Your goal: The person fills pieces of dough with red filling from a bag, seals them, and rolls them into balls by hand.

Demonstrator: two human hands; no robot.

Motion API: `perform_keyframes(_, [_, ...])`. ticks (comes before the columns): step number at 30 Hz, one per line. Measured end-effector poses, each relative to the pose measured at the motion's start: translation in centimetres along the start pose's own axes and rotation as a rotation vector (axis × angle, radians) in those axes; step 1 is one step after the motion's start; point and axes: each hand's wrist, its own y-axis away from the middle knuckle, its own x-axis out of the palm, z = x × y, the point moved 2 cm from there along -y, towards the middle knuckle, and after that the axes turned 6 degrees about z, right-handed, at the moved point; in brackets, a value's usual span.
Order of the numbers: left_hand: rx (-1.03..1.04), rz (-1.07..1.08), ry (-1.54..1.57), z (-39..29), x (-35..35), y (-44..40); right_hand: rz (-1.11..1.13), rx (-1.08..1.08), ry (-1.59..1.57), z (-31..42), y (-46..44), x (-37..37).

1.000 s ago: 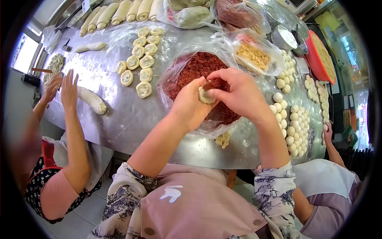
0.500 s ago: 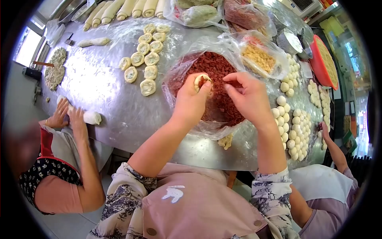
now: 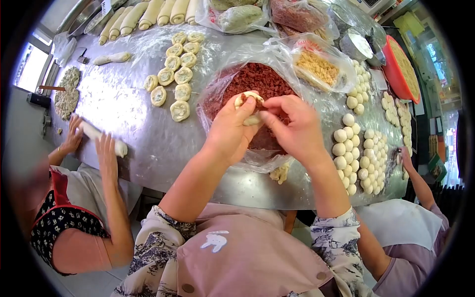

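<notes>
My left hand point(image 3: 223, 129) is closed around a small pale dough wrapper point(image 3: 253, 120) with dark red filling in it, the thumb lying over the filling. My right hand point(image 3: 295, 127) meets it from the other side, thumb and fingers pinched at the wrapper's edge. Both hands are above a plastic-lined container of crumbly dark red filling point(image 3: 257, 79), covering part of it. Just below the container lies a ragged scrap of dough point(image 3: 280, 173).
Filled dough rounds point(image 3: 180, 111) stand left of the filling, dough balls point(image 3: 348, 148) to the right. A bag of yellow crumbs point(image 3: 319, 67) and a red basin point(image 3: 402, 69) are farther back. At left, a co-worker's hands roll a dough log point(image 3: 99, 134); another co-worker's hand point(image 3: 405, 159) is at right.
My right hand has come left and down from over the filling to the wrapper's edge. The left co-worker's hands have spread apart along the dough log.
</notes>
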Motion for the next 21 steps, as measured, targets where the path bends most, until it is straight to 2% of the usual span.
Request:
perform_keyframes(2, [0.026,-0.091,0.011,-0.5,-0.1,0.1,-0.032,0.025,0.020,-1.2,0.2,-0.2])
perform_keyframes(4, [-0.033,-0.067,0.057,-0.8,-0.3,0.3,-0.081,0.015,0.099,-1.8,0.1,-0.8])
perform_keyframes(5, [-0.052,-0.050,0.076,-0.9,-0.3,0.4,-0.038,0.079,0.100,-1.6,0.3,-1.2])
perform_keyframes(8, [-0.079,-0.007,0.163,-0.2,0.0,0.4,-0.050,0.041,0.026,-1.2,0.5,-1.0])
perform_keyframes(11, [-0.177,0.056,0.153,-0.3,0.3,0.8,0.016,-0.169,0.075,-0.3,0.5,-0.2])
perform_keyframes(12, [-0.224,0.079,0.130,-0.4,0.4,1.0,0.073,-0.166,0.076,-0.7,0.8,0.4])
perform_keyframes(13, [-0.232,0.112,0.187,0.1,0.5,0.8,0.038,-0.196,0.140,-0.6,0.9,1.0])
perform_keyframes(14, [-0.239,0.052,0.155,0.4,1.0,1.0,0.001,-0.224,0.205,-0.4,1.0,1.6])
perform_keyframes(15, [-0.251,0.265,0.255,0.7,0.0,0.7,-0.024,-0.257,0.213,-0.5,1.0,1.9])
perform_keyframes(17, [-0.251,0.456,0.284,0.7,-1.0,0.7,-0.071,-0.325,0.228,-0.7,1.1,2.3])
perform_keyframes(21, [-0.208,0.206,0.002,0.0,1.3,1.6,-0.126,-0.347,0.250,-0.5,1.1,3.0])
